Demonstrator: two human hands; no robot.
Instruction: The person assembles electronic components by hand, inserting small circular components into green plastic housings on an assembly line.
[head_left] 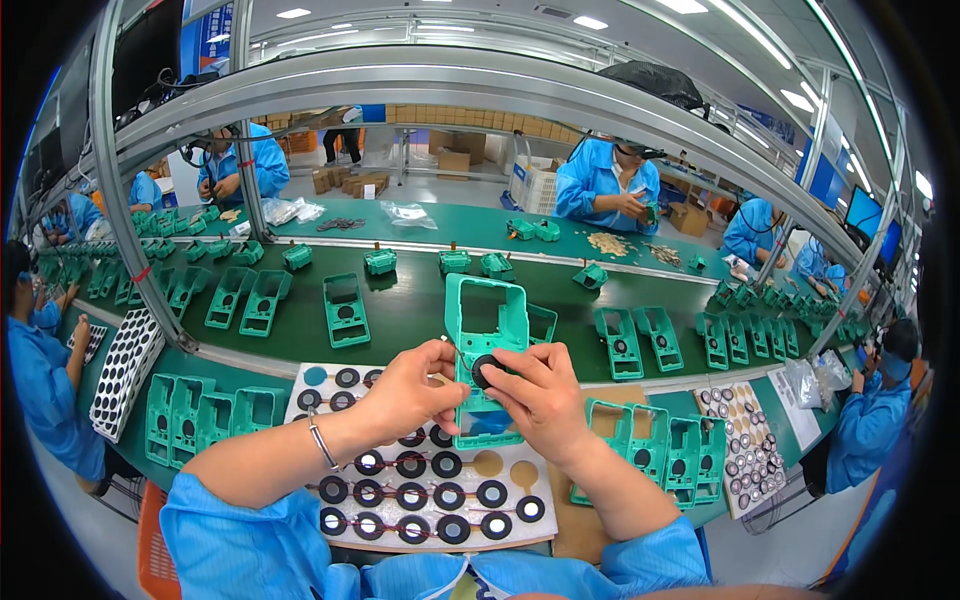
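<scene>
A green plastic housing (488,300) with a large rectangular opening is held up in front of me. My left hand (415,388) is closed at its lower left edge, thumb and fingers pinched together, and a thin wire seems to show by the fingertips. With thumb and fingers, my right hand (540,395) grips a small round black speaker (484,371) against the lower part of the housing. Below my hands lies a white foam tray (470,535) bearing rows of round black speakers with red wires. Part of the tray is hidden by my forearms.
Green housings stand at my left (188,420) and right (648,445). Beyond, a dark green conveyor belt (410,325) carries more housings. Another foam tray (745,440) lies at right. A metal frame bar (450,75) crosses above, and co-workers in blue sit around.
</scene>
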